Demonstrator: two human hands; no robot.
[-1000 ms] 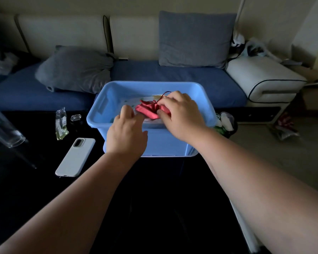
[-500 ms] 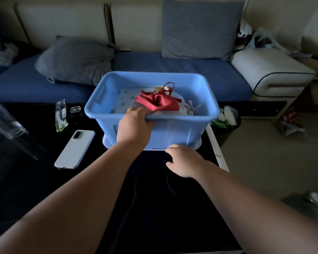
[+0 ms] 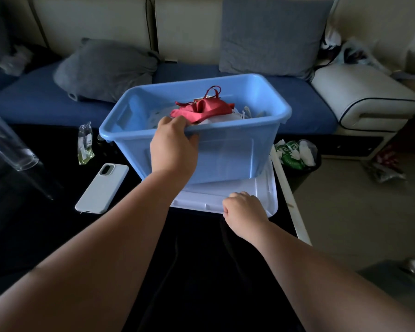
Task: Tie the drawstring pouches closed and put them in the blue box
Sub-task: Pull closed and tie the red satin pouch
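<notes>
The blue box (image 3: 233, 149) is tilted, its near side raised off a pale lid (image 3: 201, 198) lying under it on the dark table. My left hand (image 3: 171, 148) grips the box's near rim, fingers hooked over the edge. A red drawstring pouch (image 3: 205, 109) lies on top of pale pouches inside the box, its red cord looping upward. My right hand (image 3: 243, 208) grips the near edge of the pale lid, fingers curled around it.
A white phone (image 3: 102, 188) lies on the table left of the box, with a small clear packet (image 3: 84, 143) and a glass bottle (image 3: 5, 142) further left. A blue sofa with grey cushions stands behind. A bin (image 3: 295, 153) stands on the floor at right.
My right hand left the red pouch, came down to the table and took hold of the lid's edge. My left hand moved onto the box rim and the box has tipped up.
</notes>
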